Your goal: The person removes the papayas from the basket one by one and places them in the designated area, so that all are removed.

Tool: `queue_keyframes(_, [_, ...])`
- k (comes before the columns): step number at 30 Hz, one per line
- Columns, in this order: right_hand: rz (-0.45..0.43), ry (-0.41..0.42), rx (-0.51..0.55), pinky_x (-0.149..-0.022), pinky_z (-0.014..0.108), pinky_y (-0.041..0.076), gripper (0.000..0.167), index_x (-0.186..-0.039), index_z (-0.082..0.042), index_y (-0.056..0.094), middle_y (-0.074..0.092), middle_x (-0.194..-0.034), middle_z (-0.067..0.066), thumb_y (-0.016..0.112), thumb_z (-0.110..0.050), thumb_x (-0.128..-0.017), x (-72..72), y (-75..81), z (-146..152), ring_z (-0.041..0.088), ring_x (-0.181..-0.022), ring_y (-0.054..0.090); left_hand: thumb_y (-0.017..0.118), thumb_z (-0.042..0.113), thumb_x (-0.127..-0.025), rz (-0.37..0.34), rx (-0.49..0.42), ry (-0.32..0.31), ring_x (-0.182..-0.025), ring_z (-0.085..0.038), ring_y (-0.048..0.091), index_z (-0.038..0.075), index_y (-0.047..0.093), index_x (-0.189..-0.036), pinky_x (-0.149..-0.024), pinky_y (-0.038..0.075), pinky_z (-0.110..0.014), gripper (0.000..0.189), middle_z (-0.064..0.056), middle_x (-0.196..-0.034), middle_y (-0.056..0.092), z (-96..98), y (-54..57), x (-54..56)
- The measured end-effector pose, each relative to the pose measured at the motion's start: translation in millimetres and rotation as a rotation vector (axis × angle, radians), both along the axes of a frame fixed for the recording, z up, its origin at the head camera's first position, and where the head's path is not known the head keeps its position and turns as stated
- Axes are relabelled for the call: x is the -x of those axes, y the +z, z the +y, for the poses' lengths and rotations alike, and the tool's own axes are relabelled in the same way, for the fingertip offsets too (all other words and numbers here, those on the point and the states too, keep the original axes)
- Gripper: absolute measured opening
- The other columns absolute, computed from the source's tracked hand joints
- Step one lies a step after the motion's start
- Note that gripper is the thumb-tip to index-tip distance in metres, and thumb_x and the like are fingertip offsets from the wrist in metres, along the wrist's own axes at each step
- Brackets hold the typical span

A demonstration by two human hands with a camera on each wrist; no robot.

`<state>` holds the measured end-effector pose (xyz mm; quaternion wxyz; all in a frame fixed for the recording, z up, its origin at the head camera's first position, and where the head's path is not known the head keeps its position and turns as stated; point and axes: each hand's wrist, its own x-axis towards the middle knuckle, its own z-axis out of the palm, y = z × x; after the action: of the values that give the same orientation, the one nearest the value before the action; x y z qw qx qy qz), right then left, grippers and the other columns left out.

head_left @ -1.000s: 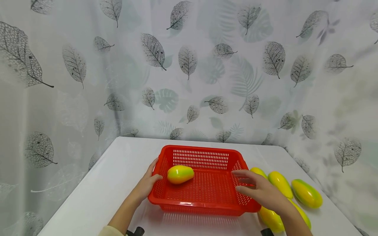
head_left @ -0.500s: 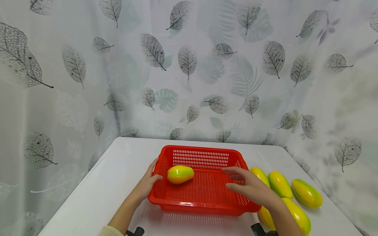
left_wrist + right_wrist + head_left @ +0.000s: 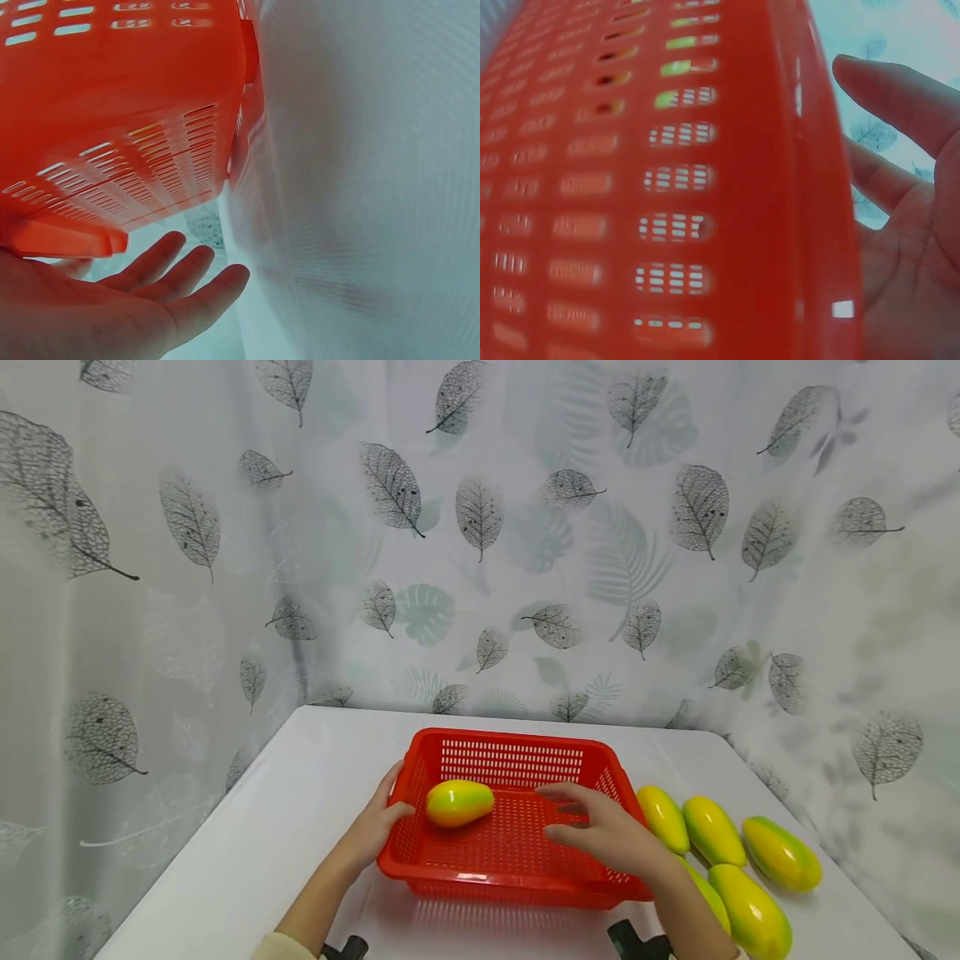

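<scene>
A red plastic basket (image 3: 517, 887) with slotted walls stands on the white table. Inside it, towards the left, lies one glossy yellow-green fruit (image 3: 459, 803), shaped like a mango or papaya. My left hand (image 3: 372, 827) rests at the basket's left rim, thumb at the top edge. In the left wrist view its fingers (image 3: 199, 296) stretch out fairly straight beside the outer wall. My right hand (image 3: 607, 837) hovers over the basket's right half, fingers parted and holding nothing. The right wrist view shows the right palm (image 3: 907, 285) beyond the red rim, with a gap between thumb and fingers.
Several similar yellow-green fruits (image 3: 750, 910) lie on the table (image 3: 330, 760) to the right of the basket, some close to my right forearm. A leaf-printed curtain (image 3: 480, 568) hangs behind the table and along both sides.
My right hand has moved left across the basket, from its right rim towards the fruit inside, uncovering more of the fruits on the table. The left hand and basket stay in place.
</scene>
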<state>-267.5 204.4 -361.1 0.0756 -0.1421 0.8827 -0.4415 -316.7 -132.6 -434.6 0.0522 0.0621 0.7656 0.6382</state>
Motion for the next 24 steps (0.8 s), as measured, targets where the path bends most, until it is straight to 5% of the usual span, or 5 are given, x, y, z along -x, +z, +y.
queue_keyframes(24, [0.091,0.088,-0.066,-0.099,0.054,0.057,0.051,-0.139,-0.022,0.063,0.064,-0.141,0.005,0.077,-0.032,-0.091,18.2,-0.3,-28,0.033,-0.127,0.060,0.048,0.012,-0.099,0.005,0.008,0.005,-0.117,-0.040,0.066,0.018,0.017,-0.166,-0.088,0.063,-0.052,0.075,-0.027,-0.157,0.039,-0.2,1.0,1.3])
